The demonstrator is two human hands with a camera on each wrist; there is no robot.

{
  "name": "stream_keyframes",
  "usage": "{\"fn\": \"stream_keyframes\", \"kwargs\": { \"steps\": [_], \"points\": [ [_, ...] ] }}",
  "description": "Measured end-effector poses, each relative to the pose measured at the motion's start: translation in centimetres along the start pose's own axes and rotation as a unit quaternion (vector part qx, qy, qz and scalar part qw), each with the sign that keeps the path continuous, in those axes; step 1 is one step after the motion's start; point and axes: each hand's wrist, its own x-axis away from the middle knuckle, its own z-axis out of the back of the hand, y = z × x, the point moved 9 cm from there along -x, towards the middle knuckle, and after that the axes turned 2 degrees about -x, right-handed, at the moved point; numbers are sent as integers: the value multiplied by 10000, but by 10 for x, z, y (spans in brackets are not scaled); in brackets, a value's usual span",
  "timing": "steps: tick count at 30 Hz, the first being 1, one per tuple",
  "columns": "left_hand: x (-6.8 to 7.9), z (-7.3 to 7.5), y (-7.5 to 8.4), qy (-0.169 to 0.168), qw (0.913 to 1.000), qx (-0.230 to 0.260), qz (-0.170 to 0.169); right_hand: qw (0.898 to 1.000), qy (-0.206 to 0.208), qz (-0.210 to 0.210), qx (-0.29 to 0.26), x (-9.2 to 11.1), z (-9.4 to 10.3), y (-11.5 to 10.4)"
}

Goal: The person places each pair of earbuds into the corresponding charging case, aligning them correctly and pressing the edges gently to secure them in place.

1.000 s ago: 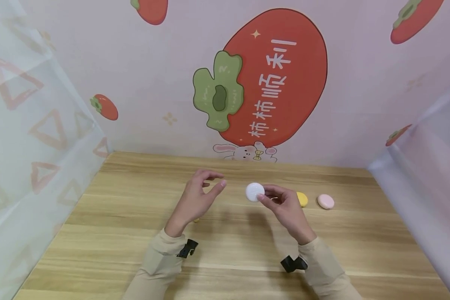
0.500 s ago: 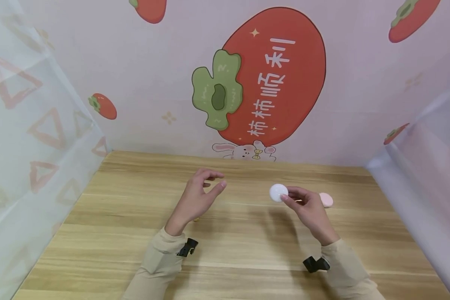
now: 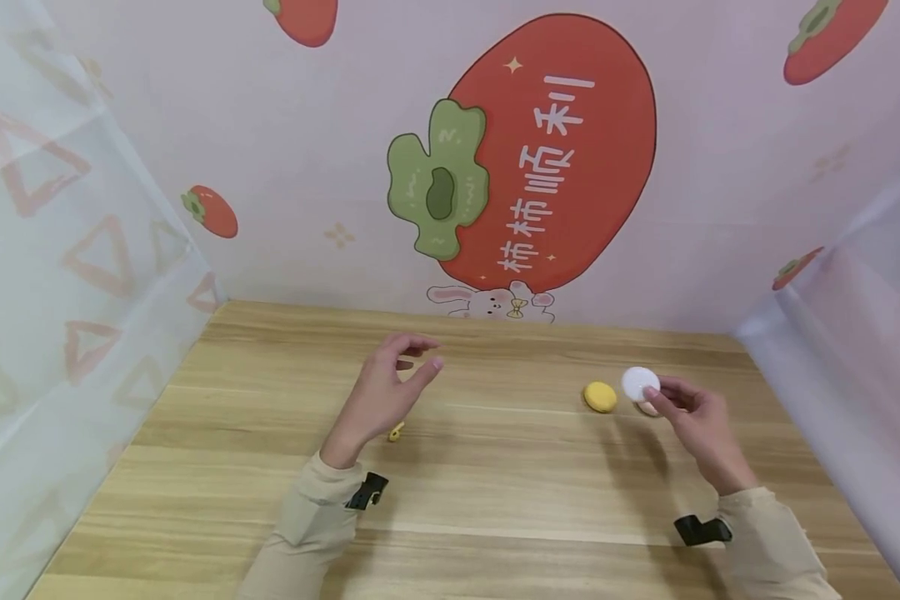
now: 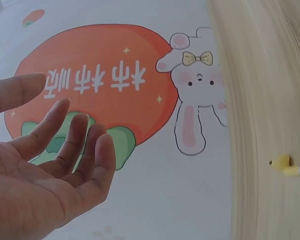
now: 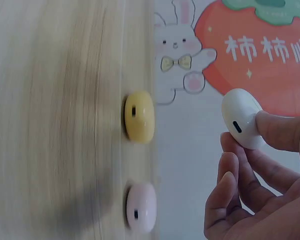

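Between thumb and fingers, my right hand pinches a round white earbud case above the table; a dark slot shows on its edge in the right wrist view. Behind and below it lies a pink earbud case, mostly covered in the head view. Just left of these, a yellow earbud case rests on the wood. My left hand hovers with relaxed, slightly bent fingers and nothing in them. Small yellow earbuds lie on the table near its wrist, partly cut off or hidden.
The wooden table runs back to an upright pink backdrop printed with persimmons and a rabbit. Pale cloth sides bound it at left and right.
My right hand has carried the white earbud case to the right, past the yellow case and in front of the pink one. The left hand has barely shifted leftward.
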Motion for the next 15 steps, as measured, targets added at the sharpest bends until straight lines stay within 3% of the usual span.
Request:
{"fn": "stream_keyframes", "kwargs": {
  "steps": [15],
  "points": [
    [8, 40, -20, 119, 9974, -692, 184, 9949, 171, -807, 574, -7, 52, 61]
  ]
}}
